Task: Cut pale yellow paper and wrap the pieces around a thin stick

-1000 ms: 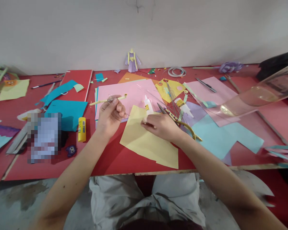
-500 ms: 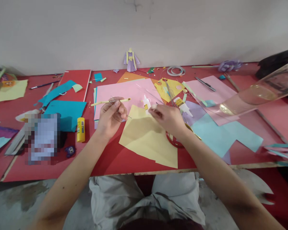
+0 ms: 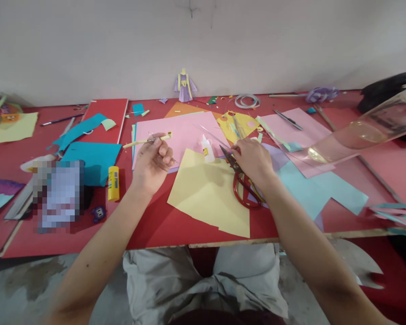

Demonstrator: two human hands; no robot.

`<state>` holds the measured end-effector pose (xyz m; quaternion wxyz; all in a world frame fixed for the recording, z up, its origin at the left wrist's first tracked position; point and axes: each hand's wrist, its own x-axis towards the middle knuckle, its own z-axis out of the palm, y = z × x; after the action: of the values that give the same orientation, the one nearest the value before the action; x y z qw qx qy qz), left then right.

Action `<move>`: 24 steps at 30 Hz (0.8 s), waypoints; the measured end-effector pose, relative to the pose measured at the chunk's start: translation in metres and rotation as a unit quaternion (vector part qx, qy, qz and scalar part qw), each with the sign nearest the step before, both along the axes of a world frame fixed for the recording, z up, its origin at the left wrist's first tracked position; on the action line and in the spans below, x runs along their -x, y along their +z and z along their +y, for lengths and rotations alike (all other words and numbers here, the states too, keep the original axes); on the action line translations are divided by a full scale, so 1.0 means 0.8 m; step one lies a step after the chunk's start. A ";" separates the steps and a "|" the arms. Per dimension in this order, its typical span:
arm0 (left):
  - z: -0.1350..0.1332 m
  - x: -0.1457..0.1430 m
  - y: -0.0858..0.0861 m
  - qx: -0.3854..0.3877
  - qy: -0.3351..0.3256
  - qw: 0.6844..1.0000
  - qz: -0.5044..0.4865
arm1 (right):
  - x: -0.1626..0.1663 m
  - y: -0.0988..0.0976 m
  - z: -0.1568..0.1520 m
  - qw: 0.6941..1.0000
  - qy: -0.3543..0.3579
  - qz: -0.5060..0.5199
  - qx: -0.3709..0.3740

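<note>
My left hand [image 3: 151, 161] is raised over the red table [image 3: 149, 225], pinched shut on a thin rolled yellow paper stick [image 3: 145, 141] that points left. My right hand [image 3: 253, 159] rests further right with its fingers curled down over something hidden beneath it, beside thin wires [image 3: 238, 128]. Red-handled scissors [image 3: 242, 186] lie just under and in front of that hand. A small white glue bottle [image 3: 207, 149] stands between my hands at the top edge of a pale yellow sheet [image 3: 206, 196]. Behind it lies a pink sheet [image 3: 184, 128].
A yellow glue stick [image 3: 114, 183] and teal paper [image 3: 93, 158] lie at the left beside a blurred-out block [image 3: 59, 194]. Light blue paper [image 3: 320, 192] and a clear curved sheet [image 3: 365, 131] are on the right. A paper doll [image 3: 184, 88] stands at the wall.
My right hand has moved right, from the yellow sheet past the small glue bottle to beside the wires. The scissors now lie uncovered. My left hand has kept hold of the stick.
</note>
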<state>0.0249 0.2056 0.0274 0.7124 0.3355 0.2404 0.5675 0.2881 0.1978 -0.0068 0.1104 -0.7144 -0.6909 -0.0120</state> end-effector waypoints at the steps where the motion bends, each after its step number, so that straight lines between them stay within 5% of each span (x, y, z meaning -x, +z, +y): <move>1: -0.001 -0.001 0.000 0.004 0.000 1.000 -0.002 | 0.001 0.001 0.000 1.000 -0.005 0.007 0.005; 24: -0.004 -0.003 -0.005 -0.037 -0.013 0.998 0.042 | -0.003 0.001 0.003 0.998 0.008 0.056 -0.022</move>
<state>0.0276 0.2026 0.0232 0.6959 0.3882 0.2450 0.5523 0.2901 0.2002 -0.0063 0.1646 -0.7059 -0.6888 0.0142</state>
